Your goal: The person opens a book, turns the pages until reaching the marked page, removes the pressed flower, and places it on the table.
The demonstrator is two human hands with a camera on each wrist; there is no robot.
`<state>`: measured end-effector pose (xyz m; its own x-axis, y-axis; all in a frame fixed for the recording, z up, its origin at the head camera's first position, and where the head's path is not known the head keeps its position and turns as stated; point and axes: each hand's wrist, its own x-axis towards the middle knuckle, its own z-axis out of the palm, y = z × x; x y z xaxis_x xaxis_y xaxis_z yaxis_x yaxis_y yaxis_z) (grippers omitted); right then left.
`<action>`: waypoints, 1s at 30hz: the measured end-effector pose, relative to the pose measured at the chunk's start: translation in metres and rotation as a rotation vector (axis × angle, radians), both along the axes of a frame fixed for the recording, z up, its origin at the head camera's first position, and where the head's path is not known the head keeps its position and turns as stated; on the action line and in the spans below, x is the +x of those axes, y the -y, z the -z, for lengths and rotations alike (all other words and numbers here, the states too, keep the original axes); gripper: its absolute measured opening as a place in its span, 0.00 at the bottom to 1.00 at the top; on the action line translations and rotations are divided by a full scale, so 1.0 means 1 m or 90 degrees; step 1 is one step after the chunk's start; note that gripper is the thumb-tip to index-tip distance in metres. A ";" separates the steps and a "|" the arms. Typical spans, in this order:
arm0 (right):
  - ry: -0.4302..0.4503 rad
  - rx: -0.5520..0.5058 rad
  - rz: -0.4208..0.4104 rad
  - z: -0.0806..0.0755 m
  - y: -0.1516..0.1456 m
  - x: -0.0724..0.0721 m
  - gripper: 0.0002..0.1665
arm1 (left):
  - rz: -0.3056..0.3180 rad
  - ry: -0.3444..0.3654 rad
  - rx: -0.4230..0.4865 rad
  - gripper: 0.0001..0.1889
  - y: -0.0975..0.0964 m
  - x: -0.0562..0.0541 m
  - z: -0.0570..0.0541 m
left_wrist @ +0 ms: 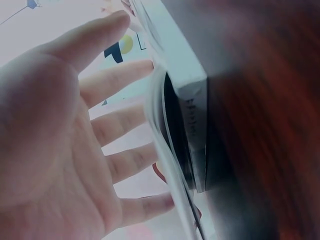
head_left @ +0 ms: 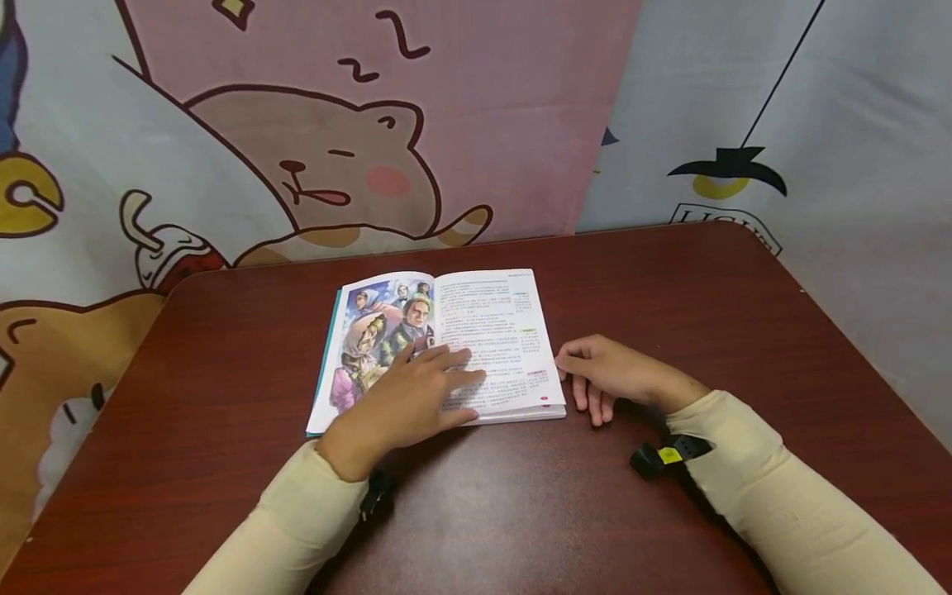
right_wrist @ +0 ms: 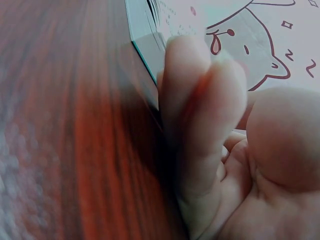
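An open book [head_left: 483, 322] lies on the table, with a colour painting of several figures on its left page and printed text on the right page. My left hand [head_left: 420, 392] rests across the lower middle of the spread, fingers apart. In the left wrist view, the left palm [left_wrist: 55, 145] faces the camera and the fingertips meet the curved pages. Beside the book's right edge is my right hand [head_left: 613, 372], with thumb and index fingertip right at the page edge. Its other fingers [right_wrist: 195, 95] are loosely bent near the tabletop, and nothing shows in their grasp.
The dark red-brown wooden table [head_left: 521, 504] extends around the book. A cloth backdrop [head_left: 513, 124] with cartoon animals hangs behind it. A black wrist device [head_left: 654, 459] with a yellow label is at the right cuff, and a dark one [head_left: 375, 493] at the left.
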<state>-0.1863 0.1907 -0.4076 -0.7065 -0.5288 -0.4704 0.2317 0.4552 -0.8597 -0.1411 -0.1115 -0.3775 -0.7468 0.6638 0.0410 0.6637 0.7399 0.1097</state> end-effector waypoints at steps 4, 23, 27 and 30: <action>0.002 -0.001 0.000 0.000 0.000 0.000 0.17 | 0.002 0.010 0.004 0.25 0.000 -0.001 0.000; 0.004 -0.004 -0.006 -0.001 -0.001 -0.001 0.16 | 0.016 0.023 0.031 0.21 -0.001 0.000 -0.003; 0.004 -0.003 -0.005 0.000 -0.001 -0.001 0.16 | 0.015 0.034 0.032 0.20 -0.002 0.000 -0.003; 0.002 0.000 -0.005 0.000 -0.001 -0.001 0.16 | 0.016 0.037 0.033 0.20 -0.002 0.001 -0.004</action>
